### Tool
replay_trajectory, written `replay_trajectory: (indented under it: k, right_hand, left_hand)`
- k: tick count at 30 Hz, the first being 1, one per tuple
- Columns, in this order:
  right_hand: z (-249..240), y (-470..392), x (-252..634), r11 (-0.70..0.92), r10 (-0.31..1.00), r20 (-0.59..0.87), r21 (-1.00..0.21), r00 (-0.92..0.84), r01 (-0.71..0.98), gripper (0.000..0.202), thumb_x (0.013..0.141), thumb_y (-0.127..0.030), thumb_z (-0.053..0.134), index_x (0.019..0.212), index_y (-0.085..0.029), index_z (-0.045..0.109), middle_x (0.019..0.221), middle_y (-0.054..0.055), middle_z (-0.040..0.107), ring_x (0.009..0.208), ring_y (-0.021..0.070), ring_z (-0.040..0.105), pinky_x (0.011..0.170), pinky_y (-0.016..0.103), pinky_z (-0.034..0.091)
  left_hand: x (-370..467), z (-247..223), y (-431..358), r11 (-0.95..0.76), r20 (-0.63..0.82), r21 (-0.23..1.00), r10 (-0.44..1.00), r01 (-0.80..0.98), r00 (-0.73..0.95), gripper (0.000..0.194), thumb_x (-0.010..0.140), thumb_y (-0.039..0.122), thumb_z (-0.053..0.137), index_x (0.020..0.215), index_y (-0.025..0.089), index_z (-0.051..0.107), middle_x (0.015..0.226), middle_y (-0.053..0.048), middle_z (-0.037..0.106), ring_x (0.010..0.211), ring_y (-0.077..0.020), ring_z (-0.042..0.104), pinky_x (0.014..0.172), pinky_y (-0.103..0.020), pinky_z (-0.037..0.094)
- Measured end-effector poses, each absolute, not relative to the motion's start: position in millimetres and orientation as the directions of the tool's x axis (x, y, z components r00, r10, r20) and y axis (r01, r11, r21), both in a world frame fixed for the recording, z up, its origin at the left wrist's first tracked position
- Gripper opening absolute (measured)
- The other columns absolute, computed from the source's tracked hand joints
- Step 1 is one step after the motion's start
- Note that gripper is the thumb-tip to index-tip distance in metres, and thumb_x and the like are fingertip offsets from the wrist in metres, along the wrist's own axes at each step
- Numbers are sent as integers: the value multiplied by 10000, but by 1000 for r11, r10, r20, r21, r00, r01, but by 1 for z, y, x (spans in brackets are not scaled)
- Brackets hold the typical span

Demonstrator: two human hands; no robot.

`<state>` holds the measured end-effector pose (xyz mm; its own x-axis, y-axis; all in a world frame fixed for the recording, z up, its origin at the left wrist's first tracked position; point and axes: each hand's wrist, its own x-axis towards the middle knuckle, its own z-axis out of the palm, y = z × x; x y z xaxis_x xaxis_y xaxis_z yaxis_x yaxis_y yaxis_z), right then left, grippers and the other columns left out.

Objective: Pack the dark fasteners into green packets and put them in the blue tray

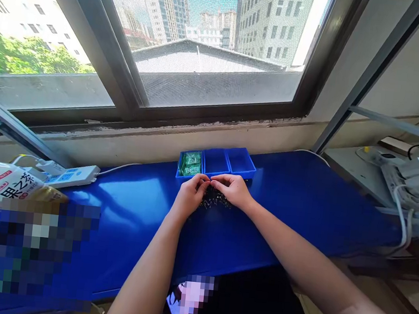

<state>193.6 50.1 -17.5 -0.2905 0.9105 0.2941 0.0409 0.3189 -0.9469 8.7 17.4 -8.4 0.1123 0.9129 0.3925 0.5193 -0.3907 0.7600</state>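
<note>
My left hand (192, 195) and my right hand (234, 190) meet at the middle of the blue table, fingertips pinched together and nearly touching. Whatever sits between the fingertips is too small to make out. Under and between the hands lies a pile of small dark and shiny pieces (215, 198). Just beyond them stands a blue tray with three compartments (240, 173). Green packets (192, 164) fill its left compartment, while the middle and right ones show bare blue bottoms.
On the left are a white power strip (76, 176) and a plastic bag with printing (2, 186). Metal frame posts (360, 87) rise at both sides. Cables and white devices (404, 175) lie on a surface at the right. A window runs behind the table (301, 200).
</note>
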Motion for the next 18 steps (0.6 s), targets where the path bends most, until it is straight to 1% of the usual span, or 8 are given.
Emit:
replay_trajectory:
  k: [3,11,15,18]
  right_hand:
    - [-17,50,193,328,905,304,-944,-299,32,338,814,-438,773,1047,-193,788,984,80,797,882,239,754,826,364,593]
    - [-16,48,193,349,894,332,-937,-301,2,335,819,-390,765,1089,-193,776,995,75,795,869,224,754,825,357,596]
    - [-13,47,194,366,892,335,-929,-305,50,313,825,-380,756,1066,-182,782,958,75,796,834,215,747,781,338,592]
    - [-14,47,194,376,888,339,-925,-310,64,308,832,-375,751,1068,-180,782,971,75,796,840,209,744,785,331,588]
  left_hand:
    - [9,-9,18,-388,372,782,919,489,134,176,995,379,530,1012,217,598,702,29,612,640,-129,585,638,-253,448]
    - [8,-10,19,-369,332,805,929,464,164,174,998,389,519,1022,225,574,697,32,620,639,-131,580,635,-253,448]
    - [8,-10,20,-381,340,798,924,466,173,195,1004,398,505,982,219,580,699,26,615,645,-134,584,642,-257,456]
    - [8,-10,19,-382,341,788,924,483,175,216,1007,409,500,959,215,583,703,22,617,652,-136,584,651,-260,460]
